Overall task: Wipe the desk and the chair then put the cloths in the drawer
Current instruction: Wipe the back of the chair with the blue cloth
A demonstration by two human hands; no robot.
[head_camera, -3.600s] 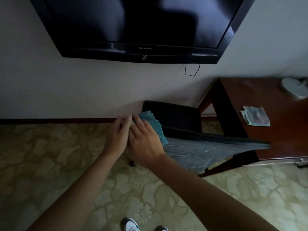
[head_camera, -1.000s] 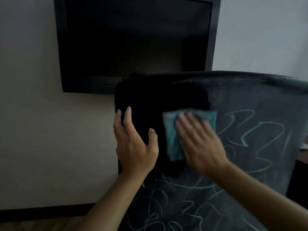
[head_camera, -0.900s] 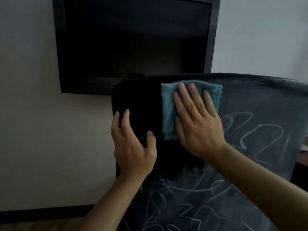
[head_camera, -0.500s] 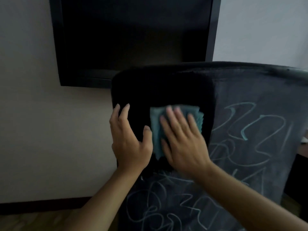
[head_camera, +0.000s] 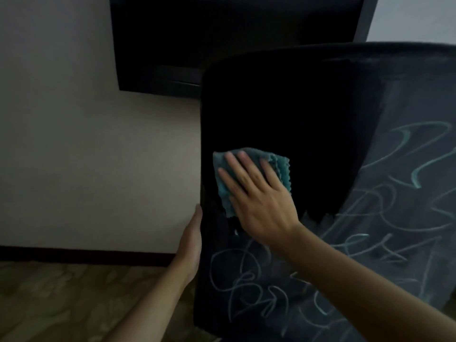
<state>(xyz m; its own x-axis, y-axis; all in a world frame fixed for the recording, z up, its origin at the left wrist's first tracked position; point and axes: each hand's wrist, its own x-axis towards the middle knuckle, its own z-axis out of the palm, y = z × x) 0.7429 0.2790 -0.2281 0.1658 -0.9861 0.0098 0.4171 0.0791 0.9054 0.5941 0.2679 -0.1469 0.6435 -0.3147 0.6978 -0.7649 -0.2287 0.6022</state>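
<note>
— Head view, centre of frame: right hand (head_camera: pixel 256 196) laid flat, fingers straight, pressing a teal cloth (head_camera: pixel 249 174) against the dark chair back (head_camera: pixel 283 114).

— And the left hand (head_camera: pixel 191 245)?

— Lower centre, at the left edge of the chair. Only the back of the hand and thumb side showing; fingers hidden behind the edge, so can't tell whether wrapped round or just resting.

— How much wiped?

— Upper left part of the chair reads clean black. Pale chalk scribbles (head_camera: pixel 399 183) across the right side and along the bottom, so roughly half left, at a guess.

— Bench? Drawer?

— Neither in frame. No telling from here whether the bench is wiped. No second cloth in sight either.

— Rest of the frame?

— Black television (head_camera: pixel 222 33) on the wall (head_camera: pixel 74 144) at the top, patterned carpet (head_camera: pixel 61 297) lower left.

— So, the remainder?

— Likely: finish the scribbled area, then stow the cloths in the drawer.
</note>
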